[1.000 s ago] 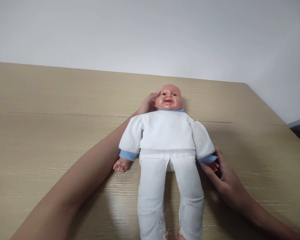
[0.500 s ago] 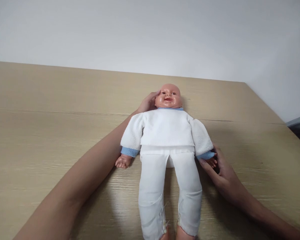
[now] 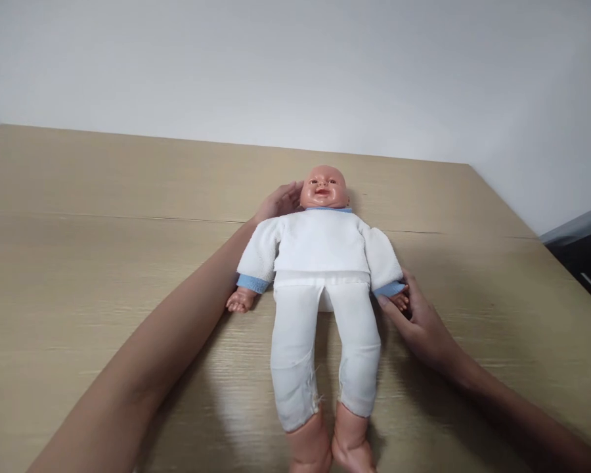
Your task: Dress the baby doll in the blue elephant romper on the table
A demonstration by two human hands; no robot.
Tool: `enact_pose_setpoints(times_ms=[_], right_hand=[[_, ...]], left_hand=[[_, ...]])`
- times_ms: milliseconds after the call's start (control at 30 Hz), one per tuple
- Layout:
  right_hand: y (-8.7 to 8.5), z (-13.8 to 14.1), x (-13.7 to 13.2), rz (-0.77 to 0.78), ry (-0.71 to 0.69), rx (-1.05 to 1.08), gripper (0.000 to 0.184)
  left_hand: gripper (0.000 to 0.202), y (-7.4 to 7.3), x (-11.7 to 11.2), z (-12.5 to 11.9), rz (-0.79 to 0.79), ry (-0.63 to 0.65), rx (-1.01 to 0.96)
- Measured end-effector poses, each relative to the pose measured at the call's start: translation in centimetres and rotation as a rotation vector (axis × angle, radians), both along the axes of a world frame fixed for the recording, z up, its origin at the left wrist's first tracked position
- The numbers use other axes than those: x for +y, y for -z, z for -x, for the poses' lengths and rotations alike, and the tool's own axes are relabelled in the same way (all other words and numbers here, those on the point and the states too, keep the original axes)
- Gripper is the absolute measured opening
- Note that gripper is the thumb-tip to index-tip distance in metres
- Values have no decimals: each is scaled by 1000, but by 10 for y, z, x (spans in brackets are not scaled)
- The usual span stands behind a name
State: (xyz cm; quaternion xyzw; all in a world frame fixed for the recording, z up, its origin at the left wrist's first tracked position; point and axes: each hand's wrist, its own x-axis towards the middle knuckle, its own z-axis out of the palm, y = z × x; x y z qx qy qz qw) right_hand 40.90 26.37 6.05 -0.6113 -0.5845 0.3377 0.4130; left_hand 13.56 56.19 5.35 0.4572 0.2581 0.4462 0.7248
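A person's bare left arm stretches across a wooden table (image 3: 103, 177), ending in a left hand (image 3: 277, 200) that is unclenched, its fingers extended and close together beside the head of a doll (image 3: 320, 243); I cannot tell whether the fingertips touch it. The right hand (image 3: 426, 325) comes in from the lower right, clasped about the doll's blue cuff (image 3: 389, 289) on that side, thumb on the inner edge, fingers on the outer. The doll lies on its back in the middle of the table, head toward the far edge and feet toward the viewer, arms spread slightly outward. It is bald, in a fleecy white top (image 3: 322, 246) with blue collar and cuffs, and white trousers (image 3: 300, 355) with frayed hems, above bare legs. Compared with a second ago, the view has shifted: more of the doll's lower legs shows, the left fingertips no longer overlap its temple, and the right hand keeps its hold
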Motion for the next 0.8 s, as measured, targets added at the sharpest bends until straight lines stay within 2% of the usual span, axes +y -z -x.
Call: enact_pose_setpoints(times_ms=[100,167,333,467,533,633,733,800], right_hand=[[2,0,1,-8,-3,-7,63],[6,0,2,-29,17,-45,61],[17,-9,5,-201,70,-301,50],[24,-30,-3,-294,35,-428,54],[26,-42,-15,-287,6,-428,58],[24,-54,-45,-241,7,-394,59],[16,-53,-88,-210,60,-375,56],[12,-49,-123,-236,109,-368,47]], left_hand=[[51,4,-3,8,34,-87,18],[49,1,-12,14,50,-122,31],[52,-16,-51,36,-5,-70,107],[55,-24,-84,57,-74,-147,306],[58,-24,-99,68,-100,-240,403],[56,-27,-121,84,-32,-370,478],[42,-38,-148,98,41,-408,563],[32,-49,-173,103,26,-472,660]])
